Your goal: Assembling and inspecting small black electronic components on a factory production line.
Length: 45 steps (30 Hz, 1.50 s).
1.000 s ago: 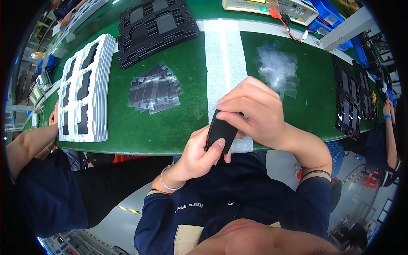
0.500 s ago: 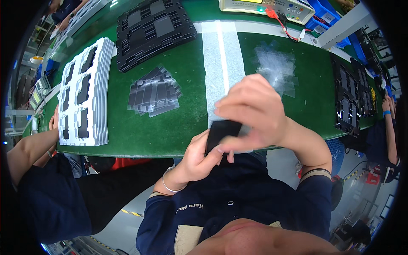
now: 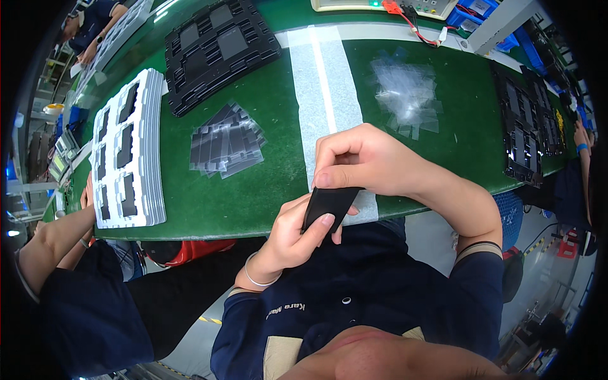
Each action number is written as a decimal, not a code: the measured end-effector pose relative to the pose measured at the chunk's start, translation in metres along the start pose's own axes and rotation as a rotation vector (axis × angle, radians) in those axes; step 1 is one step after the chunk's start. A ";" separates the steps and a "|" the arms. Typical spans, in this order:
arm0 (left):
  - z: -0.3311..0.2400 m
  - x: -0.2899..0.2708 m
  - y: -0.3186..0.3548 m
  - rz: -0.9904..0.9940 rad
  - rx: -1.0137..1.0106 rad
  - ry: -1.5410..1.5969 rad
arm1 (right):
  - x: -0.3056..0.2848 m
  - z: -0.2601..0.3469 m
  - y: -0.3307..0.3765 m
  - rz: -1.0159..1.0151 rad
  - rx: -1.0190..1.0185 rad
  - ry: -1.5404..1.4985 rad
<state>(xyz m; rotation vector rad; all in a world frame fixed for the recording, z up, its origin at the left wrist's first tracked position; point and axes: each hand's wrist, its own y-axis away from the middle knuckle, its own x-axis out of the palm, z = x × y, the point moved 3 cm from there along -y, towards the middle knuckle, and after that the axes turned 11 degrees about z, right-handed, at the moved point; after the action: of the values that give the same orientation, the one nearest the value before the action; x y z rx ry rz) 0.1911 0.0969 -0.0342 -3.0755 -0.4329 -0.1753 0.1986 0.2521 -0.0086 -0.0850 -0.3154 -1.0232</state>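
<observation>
A flat black rectangular piece (image 3: 329, 208) is held tilted over the near edge of the bench. My left hand (image 3: 296, 237) grips it from the lower left, thumb across its near face and fingers behind. At its upper left corner, my right hand (image 3: 370, 161) pinches with thumb and forefinger; whether a thin film is also in the pinch cannot be seen. Left of my hands, a fanned pile of dark sheets with clear edges (image 3: 227, 140) lies on the green bench (image 3: 202, 202). To the right is a loose heap of clear films (image 3: 406, 94).
A pale strip (image 3: 326, 95) crosses the bench. A black tray (image 3: 221, 57) lies at the far left, near a stack of white trays (image 3: 155, 152). More black trays (image 3: 522, 126) lie right, below a metal post (image 3: 506, 28). A co-worker's arm (image 3: 57, 237) rests at left.
My right hand, blurred before, has come to the piece's upper corner and closed its thumb and forefinger there. The black piece has tilted; the view has shifted slightly.
</observation>
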 end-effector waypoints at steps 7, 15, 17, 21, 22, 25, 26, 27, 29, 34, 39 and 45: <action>-0.007 0.004 0.000 -0.111 0.070 -0.037 | 0.013 0.018 0.007 -0.222 -0.503 0.944; 0.000 0.006 0.001 -0.094 0.017 0.120 | 0.006 0.018 0.004 -0.154 -0.087 0.280; -0.001 0.009 -0.002 -0.127 0.028 0.087 | 0.012 0.025 0.004 -0.158 -0.066 0.523; 0.011 0.004 0.001 -0.148 0.031 -0.119 | 0.014 0.026 0.002 -0.282 -0.300 0.997; 0.010 0.007 -0.001 -0.145 0.026 -0.121 | 0.011 0.025 0.000 -0.248 -0.315 0.841; 0.004 0.016 -0.006 -0.238 0.182 0.246 | -0.002 0.024 -0.001 -0.232 -0.106 0.441; 0.004 0.018 -0.006 -0.211 0.209 0.281 | -0.005 0.024 -0.001 -0.216 -0.102 0.403; 0.003 0.018 -0.006 -0.185 0.236 0.316 | -0.007 0.023 -0.002 -0.199 -0.097 0.366; 0.004 0.019 -0.006 -0.177 0.242 0.337 | -0.004 0.021 -0.001 -0.149 -0.052 0.270; 0.006 0.018 -0.004 -0.158 0.204 0.365 | 0.001 0.017 0.000 -0.106 0.053 0.194; 0.009 0.017 -0.006 -0.195 0.158 0.355 | 0.005 0.020 -0.002 -0.235 -0.182 0.792; 0.012 0.015 -0.007 -0.235 0.203 0.331 | 0.002 0.019 -0.003 -0.252 -0.247 0.856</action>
<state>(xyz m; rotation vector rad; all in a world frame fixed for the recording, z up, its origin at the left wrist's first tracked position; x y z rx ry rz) 0.2049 0.1087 -0.0445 -2.7192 -0.7366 -0.5958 0.1923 0.2531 0.0097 0.1757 0.5937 -1.2487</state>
